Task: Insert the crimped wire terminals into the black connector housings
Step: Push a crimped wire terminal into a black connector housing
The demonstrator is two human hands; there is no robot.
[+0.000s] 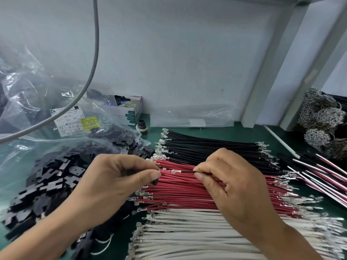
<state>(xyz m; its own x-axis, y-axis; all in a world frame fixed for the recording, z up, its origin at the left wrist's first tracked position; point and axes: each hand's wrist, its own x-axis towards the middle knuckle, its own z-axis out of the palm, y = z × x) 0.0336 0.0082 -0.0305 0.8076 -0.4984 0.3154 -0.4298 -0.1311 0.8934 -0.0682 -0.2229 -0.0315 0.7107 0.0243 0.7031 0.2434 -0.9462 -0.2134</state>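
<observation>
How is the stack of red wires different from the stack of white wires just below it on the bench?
The stack of red wires lies in the middle of the green bench, between black wires and the stack of white wires, which lies nearest the person. Both hands work over the red stack: the left hand and right hand hover there, while only the right forearm crosses the white stack. Both stacks lie flat, side by side, with small metal terminals crimped on their ends.
</observation>
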